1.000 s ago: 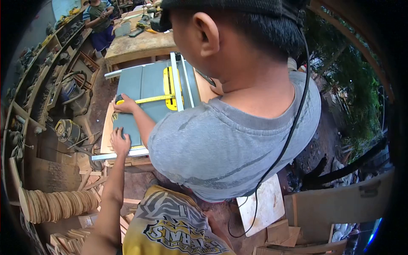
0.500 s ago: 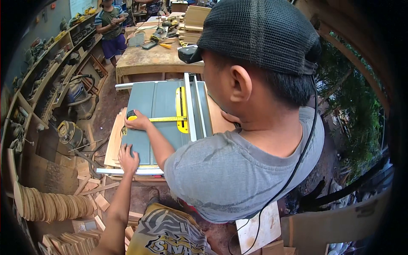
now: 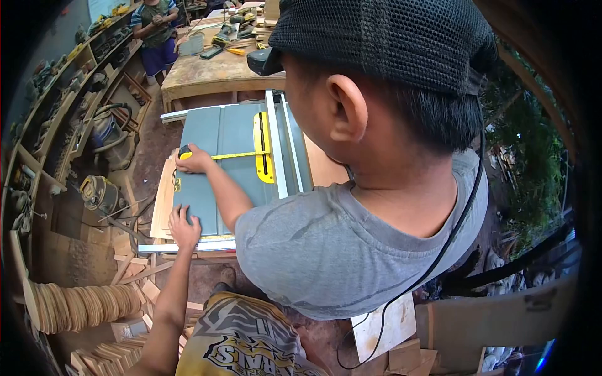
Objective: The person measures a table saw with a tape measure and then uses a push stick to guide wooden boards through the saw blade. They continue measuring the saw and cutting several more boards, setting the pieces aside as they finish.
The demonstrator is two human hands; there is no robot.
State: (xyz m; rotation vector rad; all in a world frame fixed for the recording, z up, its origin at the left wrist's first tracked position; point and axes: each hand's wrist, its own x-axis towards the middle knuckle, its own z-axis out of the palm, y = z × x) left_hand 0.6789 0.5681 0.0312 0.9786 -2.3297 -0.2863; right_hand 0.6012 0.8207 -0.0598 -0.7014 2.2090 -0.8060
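Tape measure [image 3: 185, 152] at left edge of table saw [image 3: 200, 191], case in co-worker's hand [image 3: 197, 161]. Yellow blade out, long axis left-right, roughly parallel to near edge, pointing right, end over yellow throat plate [image 3: 264, 164] beside fence [image 3: 276, 156]. Left hand [image 3: 184, 229] palm down at near-left corner, fingers partly spread, grasping nothing, nearest near rail [image 3: 163, 248]. Wood boards [image 3: 164, 203] just beyond left edge. Right hand out of view, fingers can't tell.
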